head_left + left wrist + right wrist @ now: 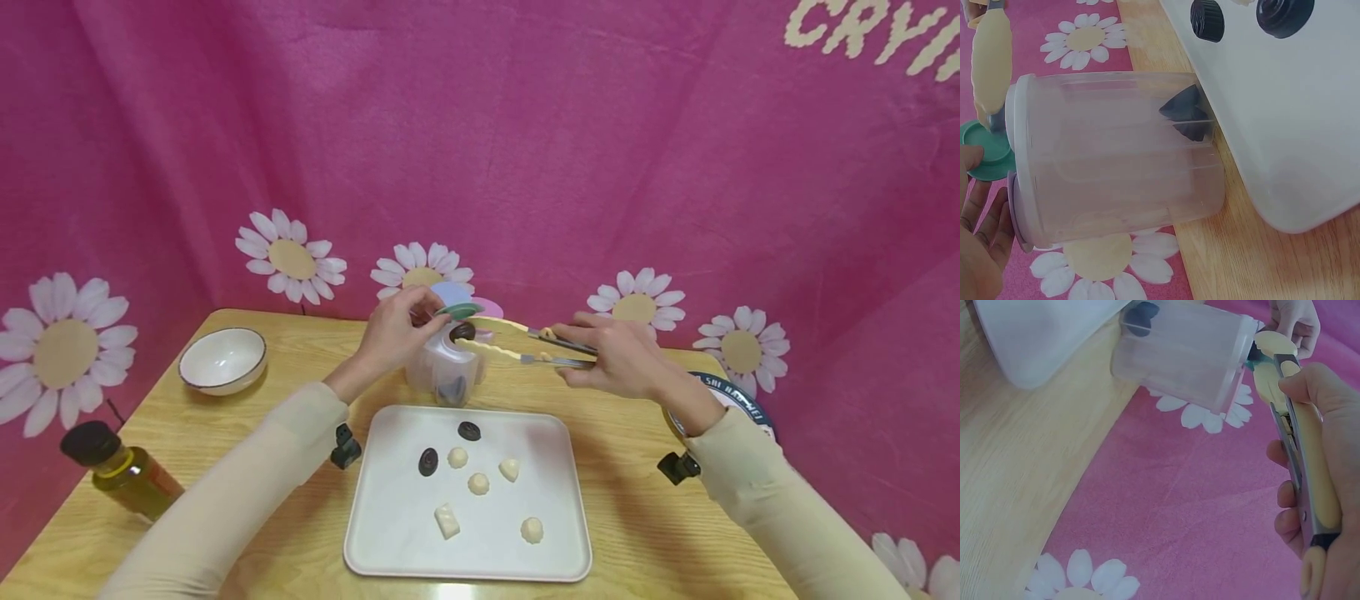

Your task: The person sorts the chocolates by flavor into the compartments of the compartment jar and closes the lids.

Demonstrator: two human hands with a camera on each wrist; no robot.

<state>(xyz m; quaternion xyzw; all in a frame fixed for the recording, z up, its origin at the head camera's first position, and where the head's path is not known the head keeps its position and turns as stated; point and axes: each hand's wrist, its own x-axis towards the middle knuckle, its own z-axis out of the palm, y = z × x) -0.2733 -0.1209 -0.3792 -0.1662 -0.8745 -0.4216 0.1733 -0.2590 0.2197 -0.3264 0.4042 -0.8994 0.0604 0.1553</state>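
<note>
My left hand (397, 327) pinches the raised green lid (990, 156) of a clear plastic container (1116, 156). My right hand (621, 354) grips tongs (1316, 469) with cream-coloured tips. A dark chocolate-like piece (463, 331) is between the tips at the container's top, under the green lid. Inside, at the bottom, lie dark pieces (1188, 112). A blue lid (450, 292) and a pink lid (489, 307) also stand up on the container. On the white tray (390, 533) in front are two dark pieces (428, 462) and several white pieces (478, 483).
To the left on the wooden table (300, 533) are a white bowl (222, 360) and a dark-capped oil bottle (135, 479). A blue-rimmed plate (731, 390) sits at the right, partly behind my right forearm. A pink flowered cloth (480, 150) hangs behind the table.
</note>
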